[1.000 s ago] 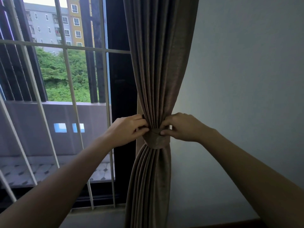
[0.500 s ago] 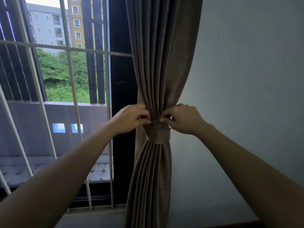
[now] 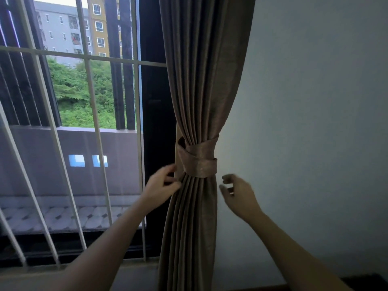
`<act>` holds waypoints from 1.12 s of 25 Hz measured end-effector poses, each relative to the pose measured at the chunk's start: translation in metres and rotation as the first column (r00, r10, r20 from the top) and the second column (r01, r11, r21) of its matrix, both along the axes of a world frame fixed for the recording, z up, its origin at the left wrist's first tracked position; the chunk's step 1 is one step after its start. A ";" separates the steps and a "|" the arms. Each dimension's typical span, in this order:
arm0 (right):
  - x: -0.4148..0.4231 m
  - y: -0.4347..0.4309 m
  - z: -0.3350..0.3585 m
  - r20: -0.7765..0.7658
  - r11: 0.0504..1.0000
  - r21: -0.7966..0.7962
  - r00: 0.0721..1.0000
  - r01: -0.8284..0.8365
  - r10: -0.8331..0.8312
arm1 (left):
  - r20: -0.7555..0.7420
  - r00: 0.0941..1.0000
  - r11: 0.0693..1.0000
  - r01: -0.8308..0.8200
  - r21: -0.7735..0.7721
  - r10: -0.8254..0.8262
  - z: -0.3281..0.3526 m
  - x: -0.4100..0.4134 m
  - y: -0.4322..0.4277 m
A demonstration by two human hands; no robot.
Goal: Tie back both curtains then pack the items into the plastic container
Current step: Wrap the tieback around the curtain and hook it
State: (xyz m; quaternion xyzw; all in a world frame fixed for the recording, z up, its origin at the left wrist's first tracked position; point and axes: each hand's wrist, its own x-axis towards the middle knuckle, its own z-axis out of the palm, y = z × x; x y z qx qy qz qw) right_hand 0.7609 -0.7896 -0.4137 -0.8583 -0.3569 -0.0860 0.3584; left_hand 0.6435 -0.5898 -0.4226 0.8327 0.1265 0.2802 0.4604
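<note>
Curtain (image 3: 201, 80): brown, pleated, hanging at the right edge of the window, between the dark window frame (image 3: 156, 122) and the pale wall (image 3: 304, 122). Fabric is gathered into a narrow bunch at mid-height and fans out again above and below it.

Tie-back band (image 3: 199, 162): same brown fabric, wrapped around the gathered bunch. Two passes are visible, one crossing diagonally over the other, with a small loop showing at the upper left of the wrap. Band sits snug on the pleats; how its ends are fastened cannot be told from this view.

Left hand (image 3: 161, 185): just below and left of the band, at the curtain's left edge. Fingers loosely curled, thumb and fingertips touching or nearly touching the edge pleat; not closed on the band. Slight motion blur, so actual contact with the fabric cannot be confirmed.

Right hand (image 3: 237, 192): to the right of the curtain, below band level, clear of the fabric with wall visible between. Fingers half curled, hand open, holding nothing.

Surroundings: white window bars (image 3: 92, 101) run across the glass left of the curtain. Outside are a balcony wall (image 3: 73, 160), green trees (image 3: 77, 95) and apartment blocks (image 3: 63, 32). Both forearms enter from the bottom of the frame. The plastic container is not in view.
</note>
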 end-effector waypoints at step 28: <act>-0.007 -0.011 0.020 0.307 0.899 0.419 0.952 -0.129 -0.007 | 0.469 0.879 0.919 -0.253 0.302 0.088 0.048 -0.006 -0.028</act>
